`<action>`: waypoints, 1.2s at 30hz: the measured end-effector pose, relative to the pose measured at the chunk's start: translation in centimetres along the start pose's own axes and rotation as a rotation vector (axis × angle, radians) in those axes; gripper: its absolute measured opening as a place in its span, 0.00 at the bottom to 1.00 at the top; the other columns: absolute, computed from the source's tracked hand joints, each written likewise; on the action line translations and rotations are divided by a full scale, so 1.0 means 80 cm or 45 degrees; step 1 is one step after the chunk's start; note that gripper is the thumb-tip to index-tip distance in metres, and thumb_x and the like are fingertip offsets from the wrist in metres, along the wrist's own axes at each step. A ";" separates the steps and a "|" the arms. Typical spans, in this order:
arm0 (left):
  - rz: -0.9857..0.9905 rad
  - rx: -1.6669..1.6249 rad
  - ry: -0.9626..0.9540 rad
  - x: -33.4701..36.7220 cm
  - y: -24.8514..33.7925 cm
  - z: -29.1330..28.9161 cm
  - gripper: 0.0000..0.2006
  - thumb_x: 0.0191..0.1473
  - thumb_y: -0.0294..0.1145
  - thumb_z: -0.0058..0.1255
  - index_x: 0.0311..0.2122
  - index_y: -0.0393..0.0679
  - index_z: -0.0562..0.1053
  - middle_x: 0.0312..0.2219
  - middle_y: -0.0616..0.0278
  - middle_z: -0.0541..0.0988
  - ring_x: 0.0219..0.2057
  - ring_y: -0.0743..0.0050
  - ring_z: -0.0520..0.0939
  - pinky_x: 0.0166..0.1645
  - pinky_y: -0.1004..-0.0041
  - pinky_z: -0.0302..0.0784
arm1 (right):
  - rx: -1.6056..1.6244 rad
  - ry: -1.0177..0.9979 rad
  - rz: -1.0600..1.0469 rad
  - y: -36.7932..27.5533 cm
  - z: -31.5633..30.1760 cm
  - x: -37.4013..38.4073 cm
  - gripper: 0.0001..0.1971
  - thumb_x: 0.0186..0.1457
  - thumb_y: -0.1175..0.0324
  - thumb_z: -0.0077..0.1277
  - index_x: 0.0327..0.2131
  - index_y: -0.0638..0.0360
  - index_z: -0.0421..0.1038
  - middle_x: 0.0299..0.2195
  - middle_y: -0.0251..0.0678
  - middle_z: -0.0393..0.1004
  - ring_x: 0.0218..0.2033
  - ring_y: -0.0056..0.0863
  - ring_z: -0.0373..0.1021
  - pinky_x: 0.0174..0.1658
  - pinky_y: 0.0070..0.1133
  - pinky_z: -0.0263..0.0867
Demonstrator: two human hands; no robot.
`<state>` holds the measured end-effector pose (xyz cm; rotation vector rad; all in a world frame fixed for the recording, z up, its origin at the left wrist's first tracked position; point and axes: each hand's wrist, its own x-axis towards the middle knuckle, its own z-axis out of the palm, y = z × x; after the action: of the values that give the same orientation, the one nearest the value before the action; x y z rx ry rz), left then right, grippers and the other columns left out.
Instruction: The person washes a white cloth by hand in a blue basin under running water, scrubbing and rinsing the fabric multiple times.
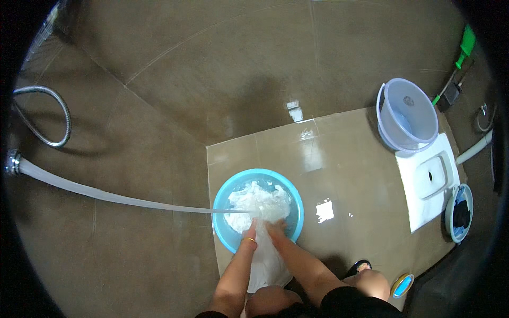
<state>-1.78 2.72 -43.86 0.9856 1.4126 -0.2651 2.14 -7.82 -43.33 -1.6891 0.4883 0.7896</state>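
White cloth (244, 200) lay in the blue basin (300, 213), which stood under the water stream (127, 200), probably to catch it. Left hand (251, 231) and right hand (275, 229) were close together at the cloth; whether they gripped it, I could not tell.

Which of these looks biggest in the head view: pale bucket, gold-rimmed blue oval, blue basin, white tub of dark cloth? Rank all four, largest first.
1. Blue basin
2. Pale bucket
3. White tub of dark cloth
4. Gold-rimmed blue oval
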 end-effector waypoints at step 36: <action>0.785 1.934 0.035 -0.058 0.161 -0.003 0.41 0.41 0.45 0.57 0.57 0.35 0.54 0.54 0.42 0.60 0.54 0.52 0.65 0.57 0.64 0.59 | -0.850 -0.305 -0.609 -0.125 -0.091 -0.070 0.21 0.47 0.64 0.47 0.43 0.68 0.66 0.48 0.55 0.61 0.52 0.51 0.56 0.55 0.41 0.47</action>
<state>5.99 8.79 -34.35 2.5655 0.6631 -0.9005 6.92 -12.62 -31.58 -2.1591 -0.3882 0.8264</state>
